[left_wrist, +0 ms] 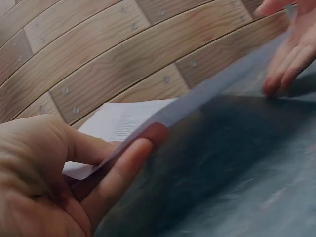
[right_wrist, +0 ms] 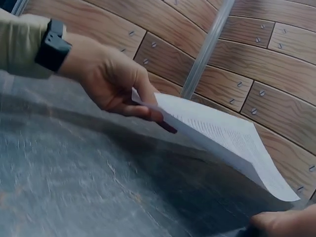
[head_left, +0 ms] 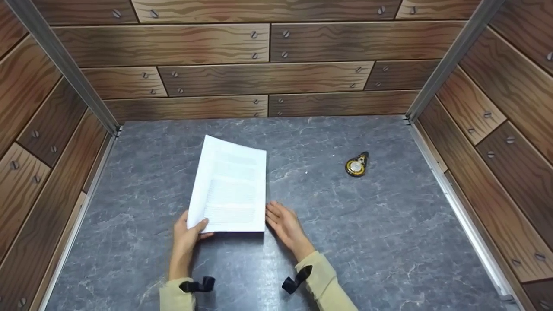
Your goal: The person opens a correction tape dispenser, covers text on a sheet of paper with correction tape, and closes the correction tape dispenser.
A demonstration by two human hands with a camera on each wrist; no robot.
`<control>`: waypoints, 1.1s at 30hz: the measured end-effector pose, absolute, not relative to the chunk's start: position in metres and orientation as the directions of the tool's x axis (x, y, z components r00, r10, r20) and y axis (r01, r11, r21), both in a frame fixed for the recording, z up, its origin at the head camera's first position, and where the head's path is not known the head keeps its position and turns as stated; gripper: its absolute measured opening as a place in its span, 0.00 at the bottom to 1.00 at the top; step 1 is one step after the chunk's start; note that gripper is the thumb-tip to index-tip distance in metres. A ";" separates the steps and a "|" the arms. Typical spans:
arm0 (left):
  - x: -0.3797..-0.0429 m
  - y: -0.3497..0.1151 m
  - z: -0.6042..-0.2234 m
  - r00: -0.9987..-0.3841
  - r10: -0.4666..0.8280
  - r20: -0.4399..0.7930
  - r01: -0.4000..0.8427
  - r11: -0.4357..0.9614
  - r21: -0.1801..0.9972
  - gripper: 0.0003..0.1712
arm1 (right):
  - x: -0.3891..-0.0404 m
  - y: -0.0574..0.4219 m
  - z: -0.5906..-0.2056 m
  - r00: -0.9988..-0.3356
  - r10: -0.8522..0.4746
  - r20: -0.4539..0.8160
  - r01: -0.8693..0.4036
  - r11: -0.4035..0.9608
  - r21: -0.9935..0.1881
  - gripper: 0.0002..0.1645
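Observation:
In the head view a white printed paper [head_left: 233, 190] is held raised over the grey surface, its far end bending up at the left. My left hand [head_left: 185, 231] pinches its near left corner, thumb on top and fingers underneath. The right wrist view shows that grip from the side, with the paper [right_wrist: 212, 128] sloping away from the left hand [right_wrist: 121, 86] and a shadow beneath it. My right hand [head_left: 287, 224] is beside the paper's near right edge, fingers extended and fingertips right at that edge. Fingers of the right hand [left_wrist: 291, 54] also show spread in the left wrist view.
A small teardrop-shaped black and yellow thing with a silver disc [head_left: 356, 166] lies to the right on the marbled grey tabletop [head_left: 324, 194]. Wood-patterned panels [head_left: 268, 77] wall in the back and both sides, with metal posts [head_left: 453, 60] at the corners.

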State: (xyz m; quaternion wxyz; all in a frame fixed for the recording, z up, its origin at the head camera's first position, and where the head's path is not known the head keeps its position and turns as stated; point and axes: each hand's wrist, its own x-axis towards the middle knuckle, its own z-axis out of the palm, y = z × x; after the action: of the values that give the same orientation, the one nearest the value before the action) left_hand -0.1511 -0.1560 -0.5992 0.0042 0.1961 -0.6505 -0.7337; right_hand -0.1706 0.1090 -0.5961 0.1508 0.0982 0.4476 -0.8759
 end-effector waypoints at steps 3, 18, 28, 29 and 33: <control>-0.141 -0.143 -0.600 -0.924 -0.285 -0.253 -0.216 -0.154 0.964 0.28 | -0.170 0.107 -0.593 -0.952 -0.085 -0.296 0.305 -0.386 -0.870 0.31; -0.098 -0.080 -0.592 -0.945 -0.286 -0.159 -0.146 -0.067 0.987 0.26 | -0.160 0.139 -0.559 -0.968 0.173 -0.184 0.174 -0.070 -0.982 0.19; -0.079 -0.054 -0.588 -0.945 -0.164 -0.284 -0.269 -0.112 0.957 0.26 | -0.137 0.170 -0.564 -0.953 0.249 -0.171 0.167 -0.040 -0.985 0.19; -0.078 -0.053 -0.590 -0.946 -0.157 -0.285 -0.270 -0.113 0.956 0.26 | -0.134 0.173 -0.566 -0.950 0.256 -0.176 0.173 -0.032 -0.984 0.19; -0.073 -0.047 -0.596 -0.947 -0.122 -0.298 -0.285 -0.114 0.952 0.27 | -0.124 0.180 -0.571 -0.941 0.276 -0.194 0.194 -0.027 -0.981 0.19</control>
State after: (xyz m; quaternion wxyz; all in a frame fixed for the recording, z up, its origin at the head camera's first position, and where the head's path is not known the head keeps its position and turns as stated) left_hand -0.0732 -0.0467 -0.5962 -0.0557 0.1533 -0.6631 -0.7306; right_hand -0.1236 0.1804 -0.5711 -0.0295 0.1687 0.6970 -0.6963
